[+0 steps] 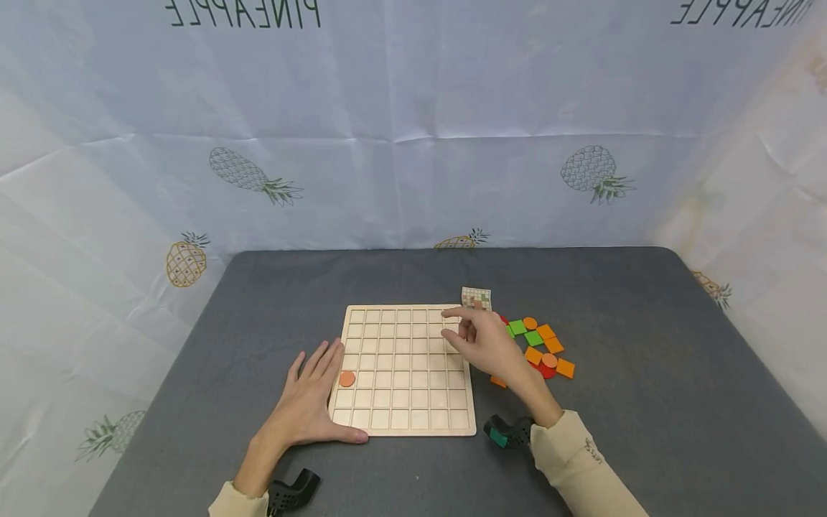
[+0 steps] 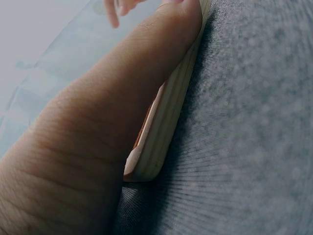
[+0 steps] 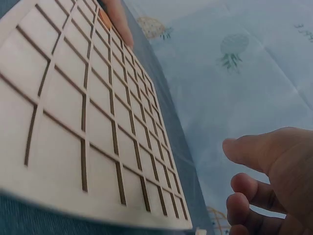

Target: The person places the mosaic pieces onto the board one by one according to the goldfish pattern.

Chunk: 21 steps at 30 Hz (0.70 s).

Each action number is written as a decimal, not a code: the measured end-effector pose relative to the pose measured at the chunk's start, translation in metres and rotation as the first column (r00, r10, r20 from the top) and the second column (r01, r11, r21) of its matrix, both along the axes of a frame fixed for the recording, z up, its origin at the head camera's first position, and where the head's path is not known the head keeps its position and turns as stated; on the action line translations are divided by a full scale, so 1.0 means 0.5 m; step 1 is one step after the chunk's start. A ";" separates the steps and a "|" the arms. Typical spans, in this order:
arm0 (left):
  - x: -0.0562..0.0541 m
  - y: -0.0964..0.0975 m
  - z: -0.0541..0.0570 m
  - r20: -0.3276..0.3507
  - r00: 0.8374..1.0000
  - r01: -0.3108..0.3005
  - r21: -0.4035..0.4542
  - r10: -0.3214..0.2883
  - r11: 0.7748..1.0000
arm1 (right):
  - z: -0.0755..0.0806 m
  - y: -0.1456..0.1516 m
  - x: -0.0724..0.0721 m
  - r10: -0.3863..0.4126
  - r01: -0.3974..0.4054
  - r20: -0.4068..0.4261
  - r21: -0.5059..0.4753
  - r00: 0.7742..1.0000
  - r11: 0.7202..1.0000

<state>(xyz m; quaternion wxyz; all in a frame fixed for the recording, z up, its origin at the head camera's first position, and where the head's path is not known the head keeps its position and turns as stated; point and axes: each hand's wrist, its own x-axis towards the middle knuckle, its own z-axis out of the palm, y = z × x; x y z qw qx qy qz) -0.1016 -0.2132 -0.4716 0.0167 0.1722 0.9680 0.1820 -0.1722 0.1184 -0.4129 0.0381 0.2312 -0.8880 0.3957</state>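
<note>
A pale wooden grid board lies flat on the table. In its left column sits an orange disc. My left hand rests at the board's left side with the fingers spread and straight, the thumb along the front edge; the left wrist view shows the thumb against the board's side. Over the board's back right corner hovers my right hand, index finger extended and thumb apart from it. In the right wrist view the other fingers curl loosely, and nothing shows between them and the thumb.
Right of the board lies a loose group of pieces: green squares, orange squares, orange discs and red pieces, partly hidden by my right arm. A small printed grid card lies behind the right hand. A pineapple-print curtain hangs behind the table.
</note>
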 end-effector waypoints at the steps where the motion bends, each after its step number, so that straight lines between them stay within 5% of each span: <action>1: 0.000 0.000 0.000 -0.001 1.000 0.000 -0.001 0.000 1.000 | 0.001 0.007 -0.001 -0.004 0.004 0.005 -0.003 1.000 1.000; 13: 0.002 0.000 -0.001 -0.003 1.000 -0.002 -0.008 0.002 1.000 | -0.002 0.097 -0.013 -0.124 0.125 -0.035 0.028 0.992 0.992; 21: 0.002 -0.001 -0.002 -0.009 1.000 -0.001 -0.003 0.001 1.000 | -0.002 0.157 -0.017 -0.232 0.226 0.040 0.107 0.972 0.968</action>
